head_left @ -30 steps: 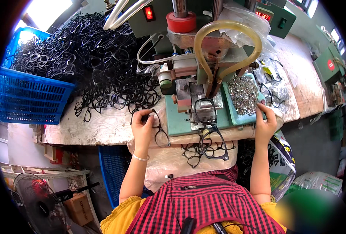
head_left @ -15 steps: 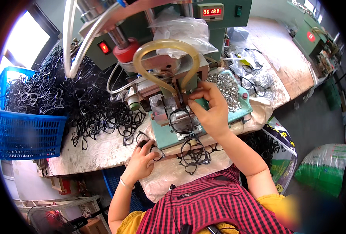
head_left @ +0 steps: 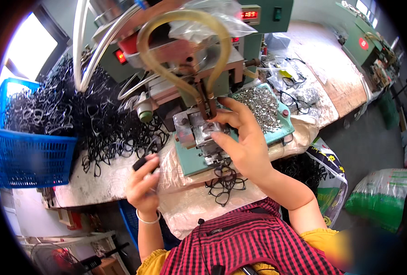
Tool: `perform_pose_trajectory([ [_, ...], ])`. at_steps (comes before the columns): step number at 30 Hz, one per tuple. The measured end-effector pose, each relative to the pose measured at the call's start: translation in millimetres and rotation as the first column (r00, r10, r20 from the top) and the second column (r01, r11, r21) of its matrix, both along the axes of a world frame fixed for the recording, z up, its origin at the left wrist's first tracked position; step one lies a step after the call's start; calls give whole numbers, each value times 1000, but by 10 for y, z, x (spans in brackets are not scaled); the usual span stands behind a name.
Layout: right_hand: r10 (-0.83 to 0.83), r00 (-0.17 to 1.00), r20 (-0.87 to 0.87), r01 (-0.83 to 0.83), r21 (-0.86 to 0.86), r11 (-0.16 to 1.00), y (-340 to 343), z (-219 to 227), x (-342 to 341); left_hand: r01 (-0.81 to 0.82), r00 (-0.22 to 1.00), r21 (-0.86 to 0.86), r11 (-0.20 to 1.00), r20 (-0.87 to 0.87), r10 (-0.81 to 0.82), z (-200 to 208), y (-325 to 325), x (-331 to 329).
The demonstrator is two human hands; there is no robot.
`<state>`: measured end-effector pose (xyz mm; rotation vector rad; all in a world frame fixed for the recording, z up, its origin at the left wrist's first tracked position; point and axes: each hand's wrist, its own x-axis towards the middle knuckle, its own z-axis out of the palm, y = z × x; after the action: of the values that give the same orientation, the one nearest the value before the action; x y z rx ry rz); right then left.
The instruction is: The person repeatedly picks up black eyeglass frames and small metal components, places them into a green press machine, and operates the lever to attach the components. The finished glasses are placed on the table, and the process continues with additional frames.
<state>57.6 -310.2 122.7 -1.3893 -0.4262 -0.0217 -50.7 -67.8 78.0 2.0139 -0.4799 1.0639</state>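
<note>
Right hand [head_left: 249,144] is at the metal fixture [head_left: 199,127] of the press, thumb and forefinger spread against its right side, just below the brown twin prongs [head_left: 205,104]. Can't tell if a small part is pinched there.

Left hand [head_left: 141,185] is up over the near edge of the bench [head_left: 91,185], left of the press, fingers bent, motion-blurred. A black piece [head_left: 146,163] sits at its fingertips; can't tell if held or worn, so its grip is unclear too.

Fixture sits on a green base plate [head_left: 189,164], under a looped yellowish tube [head_left: 144,39] that runs down to the prongs. Small cluster of black eyeglass frames [head_left: 223,197] lies just below the fixture, on the clear plastic sheet [head_left: 185,206] at the near edge. Turquoise tray [head_left: 285,126] right of the fixture, beyond the right hand, loaded with small shiny parts [head_left: 263,107]. More frames [head_left: 299,101] and clear bags right of that.

Big heap of black frames [head_left: 93,105] on the left, spilling onto the bench; blue basket [head_left: 34,156] beside it, also loaded with frames. Red switch [head_left: 120,56] on the press is lit, red digital readout [head_left: 249,14] too.
</note>
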Motion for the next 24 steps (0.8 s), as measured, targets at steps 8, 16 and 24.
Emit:
perform_pose_trajectory([
  [8,-245,750,614,655,-639,404,-769,-829,737,335,942,464,820,-144,-303,584,-713,429],
  [16,-91,737,670,573,-547,610,-804,-975,823,418,907,435,798,-256,-335,594,-653,476],
  [24,-79,687,722,601,-503,621,-824,-1006,1088,8,999,254,967,37,-18,4,-709,34],
])
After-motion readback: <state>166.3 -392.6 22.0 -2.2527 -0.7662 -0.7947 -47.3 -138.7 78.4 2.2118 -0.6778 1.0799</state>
